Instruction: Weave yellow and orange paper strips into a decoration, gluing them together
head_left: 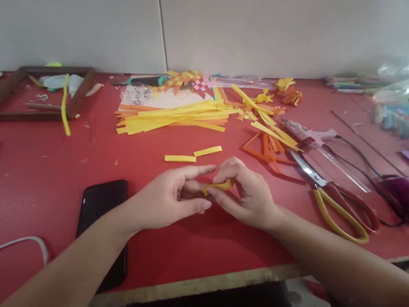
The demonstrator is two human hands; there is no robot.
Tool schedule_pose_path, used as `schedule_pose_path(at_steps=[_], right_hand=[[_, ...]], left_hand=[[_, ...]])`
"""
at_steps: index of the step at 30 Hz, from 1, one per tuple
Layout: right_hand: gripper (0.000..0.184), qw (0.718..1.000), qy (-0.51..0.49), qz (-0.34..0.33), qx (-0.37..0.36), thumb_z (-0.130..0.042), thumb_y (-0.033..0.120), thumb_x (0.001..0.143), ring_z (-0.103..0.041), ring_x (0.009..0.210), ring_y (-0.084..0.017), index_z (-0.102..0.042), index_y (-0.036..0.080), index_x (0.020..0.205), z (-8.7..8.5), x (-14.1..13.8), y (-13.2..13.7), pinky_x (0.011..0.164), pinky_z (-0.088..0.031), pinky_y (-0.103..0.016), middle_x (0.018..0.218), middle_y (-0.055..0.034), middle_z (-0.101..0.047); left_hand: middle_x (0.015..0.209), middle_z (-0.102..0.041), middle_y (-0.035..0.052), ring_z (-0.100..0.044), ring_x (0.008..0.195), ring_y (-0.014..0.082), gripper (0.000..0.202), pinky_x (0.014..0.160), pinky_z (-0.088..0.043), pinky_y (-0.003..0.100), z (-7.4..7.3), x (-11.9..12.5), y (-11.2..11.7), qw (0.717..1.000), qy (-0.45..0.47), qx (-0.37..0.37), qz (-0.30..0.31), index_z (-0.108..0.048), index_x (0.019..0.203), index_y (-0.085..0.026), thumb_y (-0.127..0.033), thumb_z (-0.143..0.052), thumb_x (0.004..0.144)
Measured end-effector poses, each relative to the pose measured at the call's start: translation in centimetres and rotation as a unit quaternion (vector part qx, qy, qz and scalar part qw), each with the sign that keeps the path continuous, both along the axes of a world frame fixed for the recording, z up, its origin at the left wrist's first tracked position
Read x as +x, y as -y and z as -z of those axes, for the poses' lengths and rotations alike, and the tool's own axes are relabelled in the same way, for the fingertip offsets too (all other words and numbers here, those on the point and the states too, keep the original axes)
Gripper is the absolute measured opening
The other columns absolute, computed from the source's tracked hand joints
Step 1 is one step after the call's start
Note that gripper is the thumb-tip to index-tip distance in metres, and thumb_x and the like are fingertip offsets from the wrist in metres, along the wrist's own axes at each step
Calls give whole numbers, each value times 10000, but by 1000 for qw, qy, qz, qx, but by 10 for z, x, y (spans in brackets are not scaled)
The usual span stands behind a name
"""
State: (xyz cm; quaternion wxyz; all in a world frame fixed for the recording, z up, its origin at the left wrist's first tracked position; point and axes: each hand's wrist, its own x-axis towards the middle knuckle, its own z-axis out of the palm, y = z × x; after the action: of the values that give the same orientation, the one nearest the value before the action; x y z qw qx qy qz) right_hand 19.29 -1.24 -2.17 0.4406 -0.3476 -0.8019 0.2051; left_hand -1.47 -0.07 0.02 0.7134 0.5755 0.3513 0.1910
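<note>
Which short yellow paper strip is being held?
The short yellow paper strip pinched in the right hand's grip; two like it lie farther off on the red tabletop.

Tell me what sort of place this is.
Probably a papercraft work table, though I can't tell whether it is in a home or a workshop. It shows in the pile of yellow and orange strips, the scissors and what looks like a pink glue gun.
</note>
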Motion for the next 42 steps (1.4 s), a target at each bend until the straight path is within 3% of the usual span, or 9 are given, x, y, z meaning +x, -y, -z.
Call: schedule_pose_path(at_steps=[4,12,17,20,24,28,34,39,42], right_hand=[[176,1000,-7,2,-2,-653,130,835,-537,656,-130,-512,227,875,-1,-1,1,560,-447,-265,717,21,-526],[200,999,-25,-10,-40,-668,150,826,-560,700,-144,-515,243,914,2,2,3,606,-485,-287,781,4,-548],[395,992,-76,33,-91,-789,298,762,-587,871,-183,-527,253,1055,6,4,-2,777,-523,-341,952,-34,-587],[462,978,-126,6,-168,-768,421,783,-595,998,-205,-531,252,1141,4,6,-6,851,-525,-360,1069,-64,-598],[306,954,-162,-35,-249,-629,478,894,-640,872,-165,-591,246,1091,1,9,-10,764,-550,-309,947,-38,-651],[197,956,-140,-11,-258,-686,409,863,-625,695,-128,-625,227,909,1,11,-12,646,-537,-262,810,-6,-662],[125,961,-106,-24,-253,-686,323,853,-587,648,-121,-651,203,847,4,10,-11,599,-495,-257,753,-8,-657],[172,955,-81,40,-284,-688,337,829,-549,555,-113,-625,189,768,5,6,-10,512,-443,-248,654,1,-623],[215,940,-120,76,-310,-706,366,807,-575,548,-119,-596,192,745,6,1,-10,505,-456,-249,641,1,-627]], left_hand=[[1066,-769,90,-719,776,153,632,758,-562,280,-2,1,0,1000,-8,9,-5,-427,1466,-176,-272,-663,887],[928,-784,71,-747,843,217,540,732,-614,324,-6,6,-2,1000,-6,7,-24,-519,1395,-159,-244,-659,881],[936,-791,84,-748,907,235,519,772,-623,339,-5,4,-5,997,-4,-23,-71,-552,1355,-145,-246,-689,864],[983,-786,105,-744,951,237,513,788,-617,326,-4,4,-5,996,-3,-31,-81,-543,1356,-143,-255,-678,874],[1053,-771,128,-734,994,252,470,786,-616,333,-2,3,-5,996,-3,-29,-82,-565,1310,-141,-279,-671,873],[1023,-777,113,-745,953,242,419,790,-613,344,-1,3,-6,995,-19,11,-94,-568,1280,-140,-255,-638,882],[975,-781,80,-748,917,223,341,807,-596,335,-3,5,-5,991,-65,61,-97,-589,1216,-170,-228,-604,880],[947,-776,65,-737,926,233,300,843,-577,372,2,3,-6,976,-128,100,-144,-626,1158,-205,-288,-628,870],[1028,-751,79,-722,940,227,361,854,-581,367,6,3,-8,971,-97,119,-183,-646,1102,-187,-333,-744,786]])
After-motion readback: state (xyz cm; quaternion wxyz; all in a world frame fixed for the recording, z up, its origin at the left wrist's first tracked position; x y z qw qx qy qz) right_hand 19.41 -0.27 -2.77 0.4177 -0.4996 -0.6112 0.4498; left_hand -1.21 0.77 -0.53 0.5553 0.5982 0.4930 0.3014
